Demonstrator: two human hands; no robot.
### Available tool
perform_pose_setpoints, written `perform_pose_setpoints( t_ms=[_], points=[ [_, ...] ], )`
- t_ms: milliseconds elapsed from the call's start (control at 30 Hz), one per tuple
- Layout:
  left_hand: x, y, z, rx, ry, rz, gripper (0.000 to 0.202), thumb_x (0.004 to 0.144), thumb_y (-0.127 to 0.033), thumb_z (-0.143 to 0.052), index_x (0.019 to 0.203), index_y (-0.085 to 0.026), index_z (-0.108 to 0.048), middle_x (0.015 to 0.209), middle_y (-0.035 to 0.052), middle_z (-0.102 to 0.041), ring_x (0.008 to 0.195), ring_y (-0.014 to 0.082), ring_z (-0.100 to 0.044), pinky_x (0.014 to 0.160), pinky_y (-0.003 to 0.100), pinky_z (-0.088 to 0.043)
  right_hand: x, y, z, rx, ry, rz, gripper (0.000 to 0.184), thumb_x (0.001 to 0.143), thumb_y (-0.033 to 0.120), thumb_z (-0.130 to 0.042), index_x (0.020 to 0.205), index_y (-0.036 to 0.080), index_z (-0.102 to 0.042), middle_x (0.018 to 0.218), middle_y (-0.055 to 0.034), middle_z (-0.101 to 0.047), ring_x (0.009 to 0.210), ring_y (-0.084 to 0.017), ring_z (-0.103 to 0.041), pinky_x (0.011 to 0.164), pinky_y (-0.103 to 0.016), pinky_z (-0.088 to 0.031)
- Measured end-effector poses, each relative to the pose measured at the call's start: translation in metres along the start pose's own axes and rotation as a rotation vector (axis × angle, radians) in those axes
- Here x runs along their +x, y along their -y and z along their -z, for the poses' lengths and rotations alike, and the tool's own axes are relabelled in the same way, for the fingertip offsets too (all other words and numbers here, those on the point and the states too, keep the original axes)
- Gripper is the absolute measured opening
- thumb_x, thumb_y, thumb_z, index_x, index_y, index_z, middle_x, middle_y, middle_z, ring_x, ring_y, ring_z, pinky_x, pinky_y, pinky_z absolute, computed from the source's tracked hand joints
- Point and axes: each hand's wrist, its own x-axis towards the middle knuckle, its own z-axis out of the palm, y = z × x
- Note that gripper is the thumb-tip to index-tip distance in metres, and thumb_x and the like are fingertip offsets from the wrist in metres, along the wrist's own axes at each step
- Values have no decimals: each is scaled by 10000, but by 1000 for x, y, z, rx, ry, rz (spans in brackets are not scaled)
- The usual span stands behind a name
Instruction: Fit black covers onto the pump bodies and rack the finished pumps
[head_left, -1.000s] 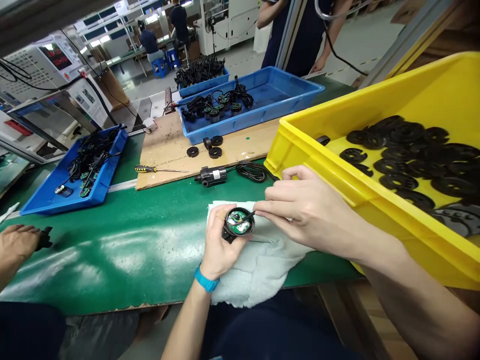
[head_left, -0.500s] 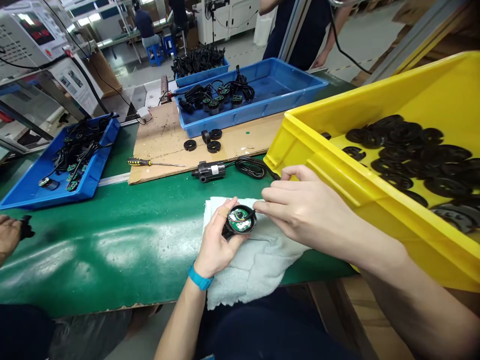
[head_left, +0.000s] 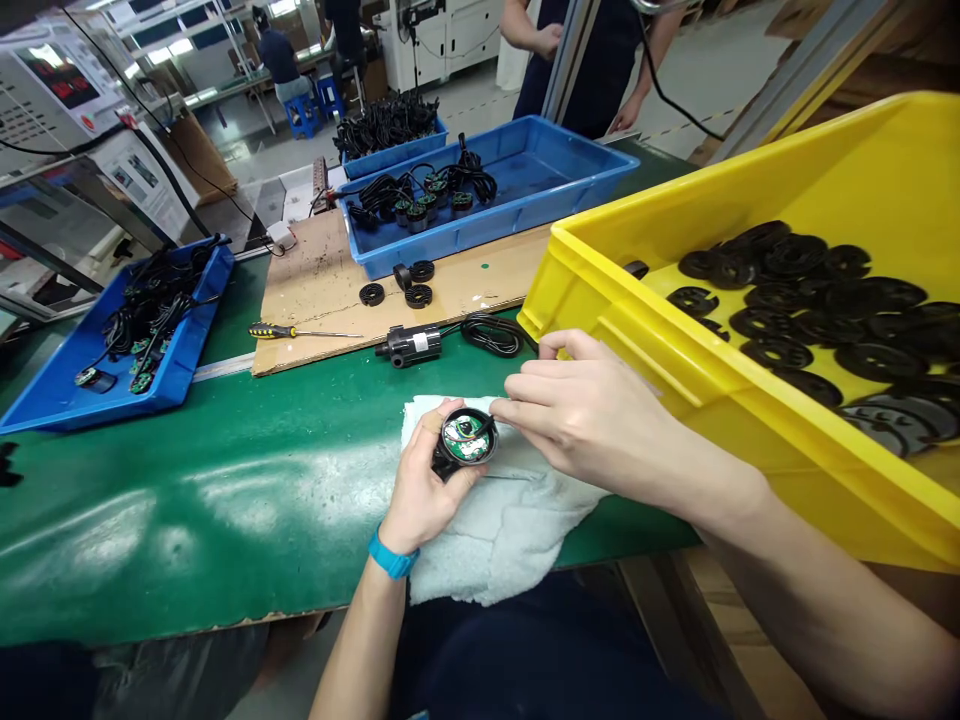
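Observation:
My left hand, with a blue band at the wrist, is closed around a black round pump housing. The open end faces up and shows a green circuit board with thin coloured wires. A black cable comes off the board over the rim. My right hand pinches this cable at the housing's right edge; its fingertips partly hide it. Beneath both hands lies a pale blue cloth on the green table mat. A finished-looking black pump with a coiled cable rests just beyond.
A yellow bin of black rings stands close on the right. Blue trays hold cabled boards. On the cardboard are several black rings and a screwdriver. A person stands behind the table.
The view has shifted slightly. Both hands keep their hold on the housing and cable. At the left edge, a co-worker's hand has gone out of view, leaving part of a black object.

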Motion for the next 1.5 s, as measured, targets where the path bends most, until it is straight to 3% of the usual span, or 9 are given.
perform_pose_setpoints(
  t_ms=[167,300,433,633,800,967,1167,1333,1500],
  points=[
    [-2,-8,6,-40,26,31,747,833,-335,-807,1490,-266,-458,1513,128,-533,1418,311,-502,1210,510,-388,3,1,-2,32,-17,-6,346,1003,78,-441,773,167,-684,662,8,-531,639,-156,-416,886,-370,-347],
    [23,-14,38,-102,-29,-8,600,943,-456,-663,1471,-237,-479,1472,140,-582,1380,281,-554,1183,466,-430,6,4,-3,60,-11,-17,337,991,64,-467,745,171,-670,668,6,-527,645,-157,-437,902,-382,-340],
    [96,-1,85,333,-266,69,378,1035,-376,-468,1298,-135,-595,1308,165,-676,1204,236,-664,1056,394,-529,5,6,-6,91,-24,-42,345,966,40,-480,688,187,-622,669,10,-528,631,-155,-425,935,-384,-333],
    [221,39,112,810,-77,168,301,886,-158,-622,1168,-94,-703,1294,203,-656,1234,333,-600,1124,515,-433,2,5,-11,121,-46,-51,338,947,11,-467,679,179,-589,669,18,-519,630,-148,-395,938,-370,-328],
    [258,66,109,915,165,172,442,805,-12,-597,1195,-177,-722,1433,122,-583,1312,296,-533,1167,468,-384,2,4,-11,109,-39,-49,326,929,8,-482,672,176,-595,665,15,-516,638,-153,-389,928,-366,-320],
    [240,73,119,980,212,226,336,893,-186,-622,1218,-155,-705,1285,167,-602,1223,331,-577,1137,489,-383,2,2,-12,133,-31,-46,322,929,16,-485,677,181,-600,670,15,-524,631,-150,-390,933,-367,-311],
    [183,60,142,930,218,200,395,801,-234,-757,1185,-179,-687,1252,118,-599,1179,282,-605,1094,389,-450,4,1,-10,118,-38,-25,321,922,15,-497,669,179,-607,656,17,-517,615,-150,-396,912,-376,-319],
    [122,32,139,832,10,138,485,941,-336,-629,1368,-123,-546,1181,138,-617,1094,248,-609,1014,393,-494,4,1,-8,99,-39,-38,347,935,29,-487,670,193,-639,643,4,-536,605,-162,-420,910,-387,-332],
    [38,-1,106,277,-230,132,433,960,-420,-609,1333,-202,-578,1006,44,-640,812,148,-599,783,285,-520,3,0,-7,94,-36,-34,347,955,49,-492,673,188,-637,645,8,-539,605,-153,-419,905,-388,-345]
  ],
)
